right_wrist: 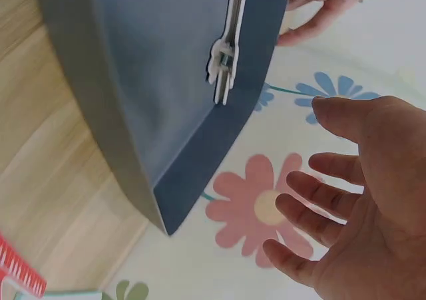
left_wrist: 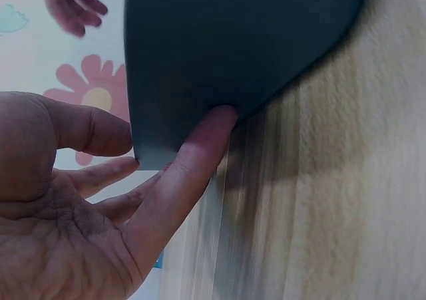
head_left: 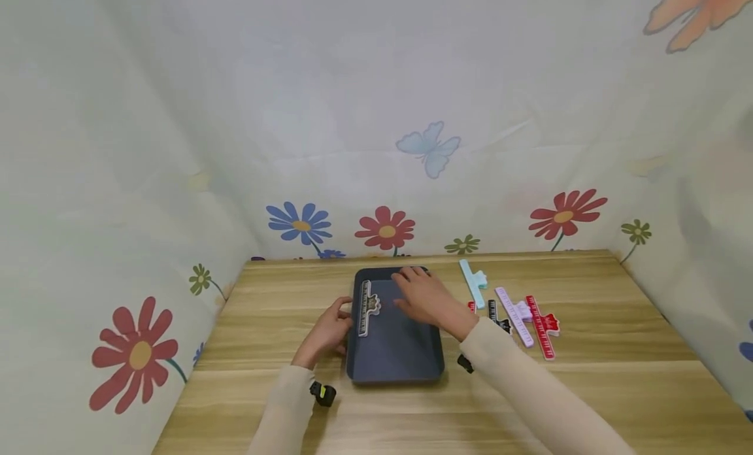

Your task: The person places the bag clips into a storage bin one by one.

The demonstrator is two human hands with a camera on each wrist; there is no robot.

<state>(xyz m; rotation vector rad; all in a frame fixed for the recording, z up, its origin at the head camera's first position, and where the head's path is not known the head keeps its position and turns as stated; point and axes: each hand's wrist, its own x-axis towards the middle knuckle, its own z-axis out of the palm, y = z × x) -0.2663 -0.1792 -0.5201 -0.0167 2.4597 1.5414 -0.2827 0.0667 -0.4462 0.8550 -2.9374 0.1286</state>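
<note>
A dark grey rectangular tray (head_left: 395, 380) lies on the wooden table, and inside it along the left wall rests a black clip (head_left: 364, 316) with a piano-key pattern. My left hand (head_left: 327, 331) is at the tray's left side. In the left wrist view, its fairly straight fingers (left_wrist: 193, 163) touch the outer wall and rim. Over the tray's far right part hovers my right hand (head_left: 426, 297), holding nothing. The right wrist view shows its fingers (right_wrist: 316, 217) spread and slightly bent, apart from the tray wall.
Right of the tray lie several similar clips: a light blue clip (head_left: 472, 284), a lilac clip (head_left: 513, 316), a red clip (head_left: 540, 327) and a black clip (head_left: 493, 308). Another red one is partly hidden by my right arm. A flowered cloth (head_left: 329, 180) hangs behind the table.
</note>
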